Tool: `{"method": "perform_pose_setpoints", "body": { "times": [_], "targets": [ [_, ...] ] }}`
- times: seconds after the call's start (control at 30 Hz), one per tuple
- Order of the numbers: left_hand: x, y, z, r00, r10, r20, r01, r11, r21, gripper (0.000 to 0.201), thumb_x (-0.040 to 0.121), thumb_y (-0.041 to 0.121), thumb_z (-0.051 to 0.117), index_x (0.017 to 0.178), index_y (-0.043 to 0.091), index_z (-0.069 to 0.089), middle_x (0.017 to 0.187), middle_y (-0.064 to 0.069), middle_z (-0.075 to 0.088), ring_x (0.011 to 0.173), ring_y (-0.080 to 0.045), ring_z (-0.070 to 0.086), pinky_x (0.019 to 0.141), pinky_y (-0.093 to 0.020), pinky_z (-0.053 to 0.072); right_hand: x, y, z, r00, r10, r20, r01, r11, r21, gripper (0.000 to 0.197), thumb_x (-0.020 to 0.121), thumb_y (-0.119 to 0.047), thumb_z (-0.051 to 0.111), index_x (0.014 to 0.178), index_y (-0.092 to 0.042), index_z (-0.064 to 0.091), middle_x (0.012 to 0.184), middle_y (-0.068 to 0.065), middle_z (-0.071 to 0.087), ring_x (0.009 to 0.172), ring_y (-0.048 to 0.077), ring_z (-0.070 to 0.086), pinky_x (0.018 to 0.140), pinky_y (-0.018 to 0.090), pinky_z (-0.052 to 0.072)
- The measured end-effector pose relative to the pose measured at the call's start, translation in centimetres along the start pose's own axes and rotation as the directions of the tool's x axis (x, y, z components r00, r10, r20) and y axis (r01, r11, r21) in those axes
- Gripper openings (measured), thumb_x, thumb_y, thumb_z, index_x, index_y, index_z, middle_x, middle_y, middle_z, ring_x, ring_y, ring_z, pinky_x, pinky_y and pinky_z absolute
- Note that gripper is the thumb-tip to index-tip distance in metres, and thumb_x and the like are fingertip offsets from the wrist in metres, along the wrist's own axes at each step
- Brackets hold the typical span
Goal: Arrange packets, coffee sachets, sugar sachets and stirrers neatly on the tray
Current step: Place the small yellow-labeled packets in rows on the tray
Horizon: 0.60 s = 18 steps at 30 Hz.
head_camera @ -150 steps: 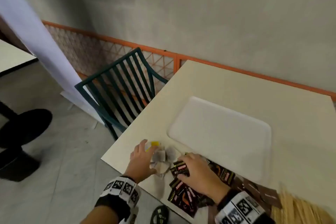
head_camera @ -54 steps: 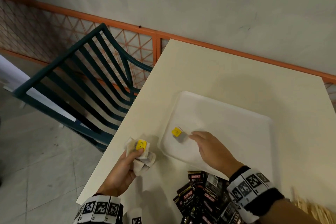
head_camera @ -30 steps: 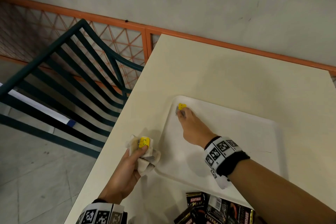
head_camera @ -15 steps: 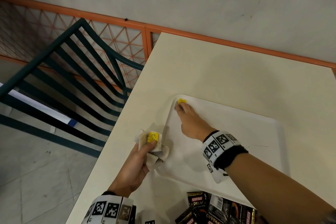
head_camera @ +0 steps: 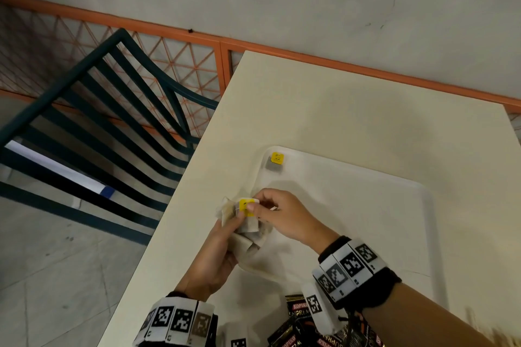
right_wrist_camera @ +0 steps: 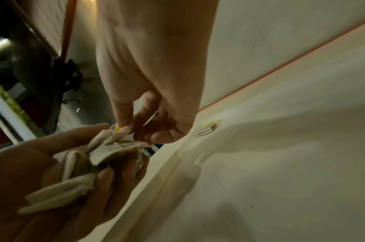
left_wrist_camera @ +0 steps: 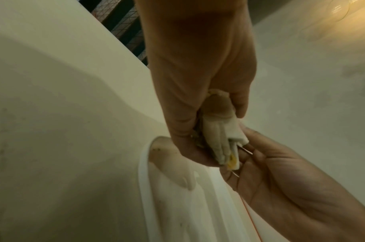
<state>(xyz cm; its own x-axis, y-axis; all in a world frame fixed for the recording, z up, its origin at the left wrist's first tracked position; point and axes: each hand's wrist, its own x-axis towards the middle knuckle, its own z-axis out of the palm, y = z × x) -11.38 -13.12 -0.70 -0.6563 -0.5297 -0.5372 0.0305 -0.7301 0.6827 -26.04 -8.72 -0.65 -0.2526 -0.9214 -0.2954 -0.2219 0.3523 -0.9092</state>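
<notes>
My left hand [head_camera: 225, 236] grips a bunch of pale tea bags [head_camera: 249, 229] over the tray's near left edge. My right hand [head_camera: 255, 207] pinches the yellow tag [head_camera: 245, 204] of the top bag in that bunch. The left wrist view shows the bunch [left_wrist_camera: 219, 131] squeezed between my left thumb and fingers, with the right hand [left_wrist_camera: 281, 172] reaching in from the right. One tea bag [head_camera: 275, 163] with a yellow tag lies alone in the far left corner of the white tray [head_camera: 352, 220]. It also shows in the right wrist view [right_wrist_camera: 207, 129].
Black coffee sachets [head_camera: 296, 315] lie heaped on the cream table [head_camera: 338, 107] just in front of the tray, under my right wrist. A dark green slatted chair [head_camera: 112, 121] stands off the table's left side. An orange-framed mesh fence [head_camera: 169, 65] runs along the wall behind.
My right hand let go of the tea bag in the tray's far left corner and drew back to the bunch in my left hand, where it now pinches another yellow tag.
</notes>
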Motion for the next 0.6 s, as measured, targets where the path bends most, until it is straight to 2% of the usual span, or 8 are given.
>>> {"method": "perform_pose_setpoints", "body": {
  "times": [0.1, 0.17, 0.23, 0.33, 0.4, 0.43, 0.5, 0.6],
  "targets": [
    [-0.1, -0.1, -0.2, 1.000, 0.000, 0.016, 0.001, 0.998, -0.058, 0.036, 0.086, 0.021, 0.050, 0.119, 0.006, 0.055, 0.100, -0.008, 0.072, 0.096, -0.019, 0.069, 0.072, -0.033, 0.058, 0.2, 0.2, -0.5, 0.996, 0.059, -0.060, -0.050, 0.989, 0.142, 0.012, 0.091, -0.017, 0.057, 0.079, -0.017, 0.060, 0.068, -0.002, 0.060, 0.053, -0.002, 0.056, 0.057, 0.015, 0.047],
    [0.0, -0.3, -0.7, 0.999, -0.018, -0.030, 0.016, 0.999, -0.044, 0.032, 0.088, 0.015, 0.050, 0.118, 0.002, 0.052, 0.094, -0.012, 0.070, 0.091, -0.021, 0.069, 0.068, -0.032, 0.058, 0.5, 0.6, -1.2, 0.985, 0.100, -0.140, -0.072, 0.979, 0.193, 0.013, 0.091, -0.015, 0.056, 0.078, -0.015, 0.060, 0.068, 0.007, 0.062, 0.051, 0.005, 0.057, 0.054, 0.016, 0.048],
    [0.2, -0.7, -1.1, 0.996, -0.041, -0.085, 0.038, 0.998, -0.041, 0.022, 0.091, 0.011, 0.048, 0.112, 0.005, 0.053, 0.088, -0.014, 0.069, 0.084, -0.022, 0.070, 0.067, -0.033, 0.058, 0.8, 1.4, -2.2, 0.964, 0.134, -0.228, -0.097, 0.981, 0.167, 0.012, 0.090, -0.016, 0.057, 0.080, -0.015, 0.062, 0.073, 0.016, 0.065, 0.054, 0.014, 0.058, 0.056, 0.021, 0.050],
    [0.3, -0.8, -1.3, 0.991, -0.055, -0.120, 0.051, 0.998, -0.042, 0.020, 0.091, 0.010, 0.049, 0.111, 0.009, 0.055, 0.094, -0.014, 0.066, 0.087, -0.021, 0.066, 0.069, -0.035, 0.057, 1.5, 2.8, -3.6, 0.918, 0.172, -0.358, -0.156, 0.985, 0.072, 0.015, 0.090, -0.020, 0.057, 0.096, -0.010, 0.065, 0.080, 0.009, 0.066, 0.068, 0.023, 0.062, 0.074, 0.034, 0.054],
    [0.3, -0.7, -1.2, 0.993, -0.048, -0.105, 0.047, 0.999, -0.012, 0.018, 0.093, 0.011, 0.047, 0.109, 0.008, 0.055, 0.097, -0.015, 0.064, 0.090, -0.021, 0.065, 0.076, -0.037, 0.055, 1.3, 3.7, -4.3, 0.888, 0.154, -0.434, -0.219, 0.970, -0.104, 0.025, 0.091, -0.018, 0.054, 0.113, -0.009, 0.060, 0.098, 0.007, 0.063, 0.089, 0.022, 0.061, 0.088, 0.028, 0.046],
    [0.3, -0.6, -1.2, 0.995, -0.043, -0.095, 0.042, 0.999, -0.004, 0.017, 0.093, 0.011, 0.046, 0.107, 0.007, 0.055, 0.096, -0.015, 0.064, 0.089, -0.020, 0.065, 0.078, -0.038, 0.055, 1.0, 4.1, -4.6, 0.886, 0.099, -0.454, -0.219, 0.951, -0.220, 0.031, 0.091, -0.015, 0.052, 0.121, -0.009, 0.055, 0.110, 0.009, 0.060, 0.100, 0.024, 0.058, 0.094, 0.028, 0.042],
    [0.2, -0.5, -1.2, 0.996, -0.037, -0.081, 0.035, 0.999, -0.020, 0.016, 0.094, 0.010, 0.045, 0.105, 0.006, 0.056, 0.091, -0.013, 0.066, 0.087, -0.020, 0.067, 0.070, -0.035, 0.058, -0.1, 4.6, -4.7, 0.907, -0.093, -0.412, -0.116, 0.884, -0.454, 0.037, 0.089, -0.006, 0.046, 0.126, -0.009, 0.051, 0.125, 0.011, 0.053, 0.114, 0.028, 0.051, 0.102, 0.031, 0.037],
    [0.2, -0.3, -1.1, 0.997, -0.025, -0.068, 0.023, 0.999, -0.032, 0.017, 0.094, 0.010, 0.044, 0.106, 0.005, 0.055, 0.091, -0.015, 0.064, 0.086, -0.020, 0.068, 0.060, -0.029, 0.057, -1.2, 5.5, -4.4, 0.952, -0.272, -0.140, 0.108, 0.726, -0.679, 0.046, 0.078, -0.001, 0.043, 0.121, -0.009, 0.059, 0.127, 0.010, 0.057, 0.118, 0.029, 0.054, 0.100, 0.038, 0.045]
  ]
}}
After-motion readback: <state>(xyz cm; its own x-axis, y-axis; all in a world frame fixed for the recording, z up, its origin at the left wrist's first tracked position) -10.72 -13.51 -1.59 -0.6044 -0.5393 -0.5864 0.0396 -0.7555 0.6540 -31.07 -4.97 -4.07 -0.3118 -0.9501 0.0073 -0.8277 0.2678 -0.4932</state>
